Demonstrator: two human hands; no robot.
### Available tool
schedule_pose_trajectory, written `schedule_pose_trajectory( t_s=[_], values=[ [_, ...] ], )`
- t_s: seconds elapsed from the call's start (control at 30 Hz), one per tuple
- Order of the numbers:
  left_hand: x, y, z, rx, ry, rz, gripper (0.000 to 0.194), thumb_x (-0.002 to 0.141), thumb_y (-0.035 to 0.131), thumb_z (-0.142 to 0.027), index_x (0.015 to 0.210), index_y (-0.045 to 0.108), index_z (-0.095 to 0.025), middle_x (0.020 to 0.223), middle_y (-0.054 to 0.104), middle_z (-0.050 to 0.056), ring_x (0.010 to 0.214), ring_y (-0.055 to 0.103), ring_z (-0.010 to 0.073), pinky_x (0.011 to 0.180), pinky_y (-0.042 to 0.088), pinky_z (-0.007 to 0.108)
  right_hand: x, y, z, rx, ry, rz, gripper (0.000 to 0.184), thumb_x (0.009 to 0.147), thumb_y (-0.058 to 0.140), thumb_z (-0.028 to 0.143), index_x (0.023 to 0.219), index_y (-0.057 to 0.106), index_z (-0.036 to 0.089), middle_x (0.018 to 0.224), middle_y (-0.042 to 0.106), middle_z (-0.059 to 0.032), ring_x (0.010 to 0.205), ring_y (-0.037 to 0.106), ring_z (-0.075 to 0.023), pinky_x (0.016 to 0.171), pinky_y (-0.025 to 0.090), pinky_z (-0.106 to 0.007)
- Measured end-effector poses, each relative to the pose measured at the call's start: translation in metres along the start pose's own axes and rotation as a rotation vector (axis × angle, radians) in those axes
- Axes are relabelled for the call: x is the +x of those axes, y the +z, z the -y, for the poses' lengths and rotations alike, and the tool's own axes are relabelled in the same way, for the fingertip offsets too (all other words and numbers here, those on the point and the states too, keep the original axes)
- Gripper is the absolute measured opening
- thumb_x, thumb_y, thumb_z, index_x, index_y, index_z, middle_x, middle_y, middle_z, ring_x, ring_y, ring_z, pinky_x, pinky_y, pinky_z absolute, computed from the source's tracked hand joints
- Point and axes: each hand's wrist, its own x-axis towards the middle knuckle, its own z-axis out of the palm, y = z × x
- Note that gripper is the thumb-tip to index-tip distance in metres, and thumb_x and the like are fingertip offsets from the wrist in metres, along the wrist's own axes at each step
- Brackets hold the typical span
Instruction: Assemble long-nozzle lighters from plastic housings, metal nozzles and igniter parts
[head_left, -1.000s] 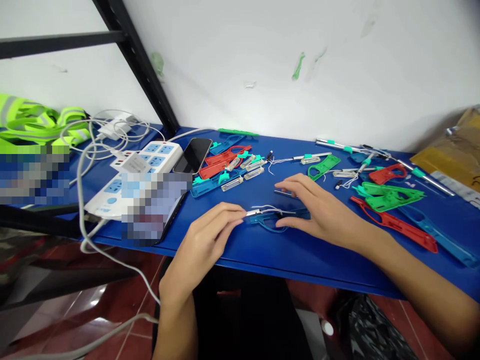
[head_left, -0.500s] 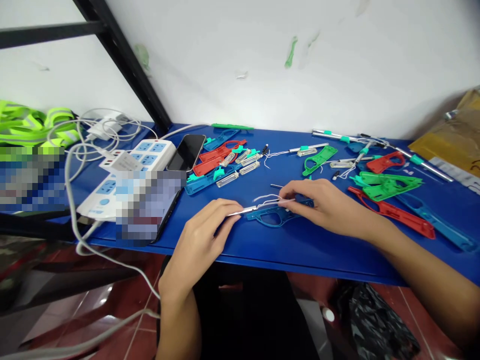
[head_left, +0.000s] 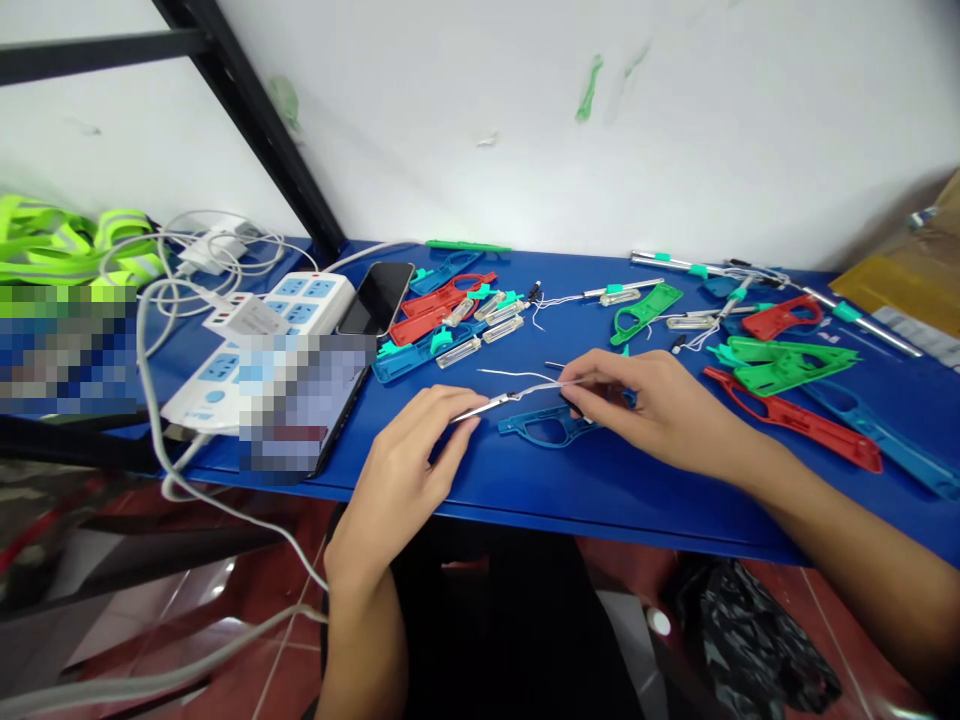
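Observation:
My left hand (head_left: 405,450) pinches a thin metal pin (head_left: 487,407) at the near-left of the blue table (head_left: 525,490). A fine white thread (head_left: 525,385) runs from the pin toward my right hand (head_left: 652,405), whose fingers are closed on the thread and a small dark part. Just below those fingers lies a blue plastic gun-shaped frame (head_left: 544,427), partly covered by them. Whether my right fingers touch the frame, I cannot tell. Loose red, green and teal plastic pieces lie further back and to the right.
A white power strip (head_left: 307,297) and a black phone (head_left: 379,298) sit at the table's left, with white cables trailing over the edge. A blurred patch hides objects at the left. Black shelf posts (head_left: 247,110) rise behind, and a cardboard package (head_left: 919,265) sits far right.
The pin and thread have risen from the blue frame and now stretch between my hands. My right hand has closed on the thread. The view has tilted slightly.

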Motion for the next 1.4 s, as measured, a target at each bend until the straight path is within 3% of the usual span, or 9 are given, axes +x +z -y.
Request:
schedule_pose_trajectory(
  t_s=[0.47, 0.67, 0.9, 1.2, 1.4],
  values=[
    [0.001, -0.001, 0.001, 0.052, -0.048, -0.088, 0.018, 0.11, 0.062, -0.016, 0.123, 0.071, -0.025, 0.121, 0.077, 0.003, 0.117, 0.071, 0.0208, 0.105, 0.055, 0.037, -0.002, -0.008, -0.011, -0.327, -0.094, -0.072, 0.021, 0.106, 0.059, 0.029, 0.113, 0.078, 0.024, 0.08, 0.079, 0.0007, 0.061, 0.068, -0.0139, 0.061, 0.046, -0.028],
    [0.0, -0.001, 0.002, 0.1, -0.063, -0.089, 0.017, 0.111, 0.062, -0.018, 0.122, 0.071, -0.026, 0.121, 0.078, 0.003, 0.116, 0.071, 0.0217, 0.104, 0.054, 0.041, -0.006, -0.009, -0.014, -0.492, -0.162, -0.142, 0.024, 0.108, 0.055, 0.028, 0.113, 0.079, 0.024, 0.093, 0.084, -0.002, 0.071, 0.076, -0.0182, 0.063, 0.048, -0.031],
    [0.0, 0.001, 0.003, 0.107, -0.09, -0.085, 0.017, 0.111, 0.06, -0.02, 0.122, 0.072, -0.026, 0.121, 0.079, 0.004, 0.116, 0.072, 0.0234, 0.103, 0.055, 0.042, -0.008, -0.008, -0.014, -0.673, -0.225, -0.172, 0.025, 0.111, 0.053, 0.027, 0.113, 0.078, 0.026, 0.091, 0.084, -0.001, 0.069, 0.074, -0.0179, 0.055, 0.039, -0.032],
    [0.0, 0.001, 0.004, 0.102, -0.108, -0.084, 0.016, 0.111, 0.06, -0.021, 0.121, 0.072, -0.025, 0.12, 0.079, 0.005, 0.114, 0.073, 0.0233, 0.101, 0.056, 0.042, -0.009, -0.009, -0.012, -0.742, -0.319, -0.166, 0.027, 0.111, 0.055, 0.027, 0.12, 0.08, 0.026, 0.095, 0.085, -0.0013, 0.076, 0.077, -0.0185, 0.062, 0.048, -0.033],
    [0.0, 0.0, 0.003, 0.094, -0.09, -0.075, 0.017, 0.111, 0.06, -0.019, 0.121, 0.072, -0.025, 0.121, 0.078, 0.004, 0.115, 0.072, 0.0224, 0.103, 0.055, 0.041, -0.008, -0.007, -0.013, -0.755, -0.323, -0.17, 0.027, 0.112, 0.054, 0.024, 0.119, 0.08, 0.023, 0.09, 0.083, -0.0013, 0.071, 0.074, -0.0178, 0.058, 0.042, -0.034]
  ],
)
